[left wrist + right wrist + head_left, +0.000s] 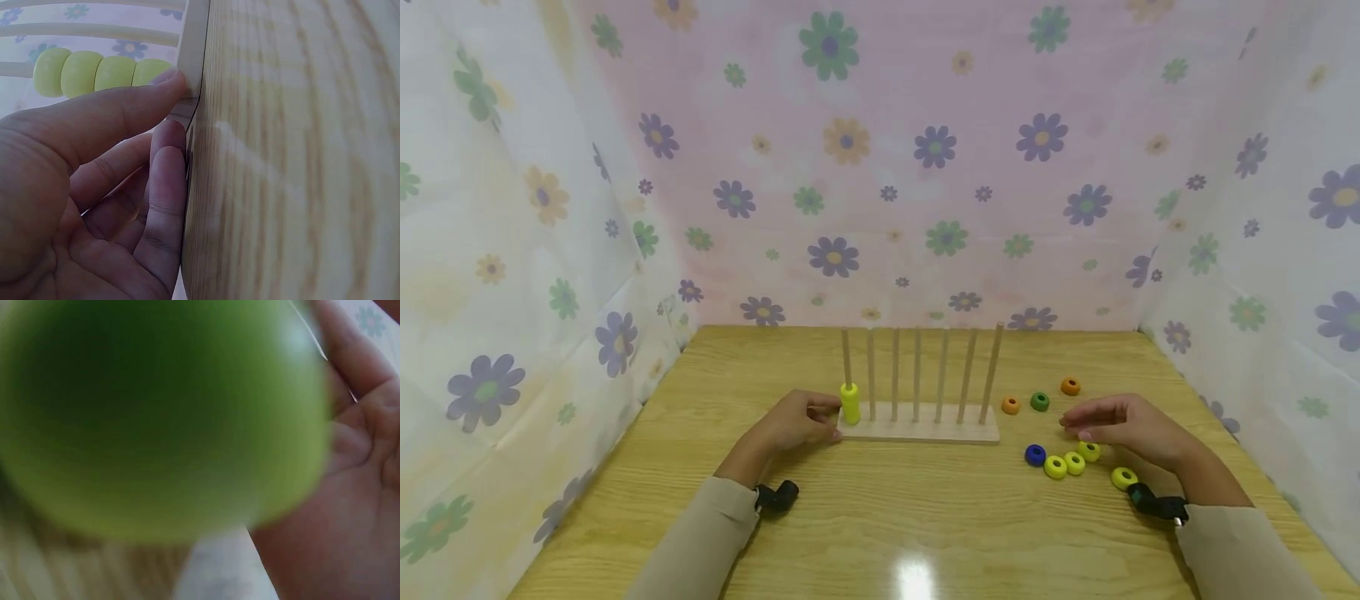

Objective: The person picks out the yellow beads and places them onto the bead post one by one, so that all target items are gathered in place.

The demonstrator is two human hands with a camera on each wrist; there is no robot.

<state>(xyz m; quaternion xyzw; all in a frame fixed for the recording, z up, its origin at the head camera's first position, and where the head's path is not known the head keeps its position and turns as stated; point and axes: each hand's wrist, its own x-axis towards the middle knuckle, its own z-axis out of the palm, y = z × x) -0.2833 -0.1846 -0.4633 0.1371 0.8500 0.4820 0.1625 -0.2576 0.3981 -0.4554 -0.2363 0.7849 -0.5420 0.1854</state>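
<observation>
A wooden peg rack [917,433] with several upright rods stands in the middle of the table. Several yellow beads [849,404] are stacked on its leftmost rod. At that end of the base, my left hand [797,421] grips the edge; the left wrist view shows the thumb [125,109] against it beside the lowest bead. My right hand [1131,425] hovers over loose yellow beads [1074,463], fingers loosely bent and nothing visible between them. One yellow bead [1123,478] lies by the right wrist; a blurred yellow-green bead [156,425] fills much of the right wrist view.
Right of the rack lie two orange beads [1071,387], a green bead [1040,402] and a blue bead [1035,455]. Flower-patterned cloth [887,167] hangs behind and on both sides of the wooden table [880,517].
</observation>
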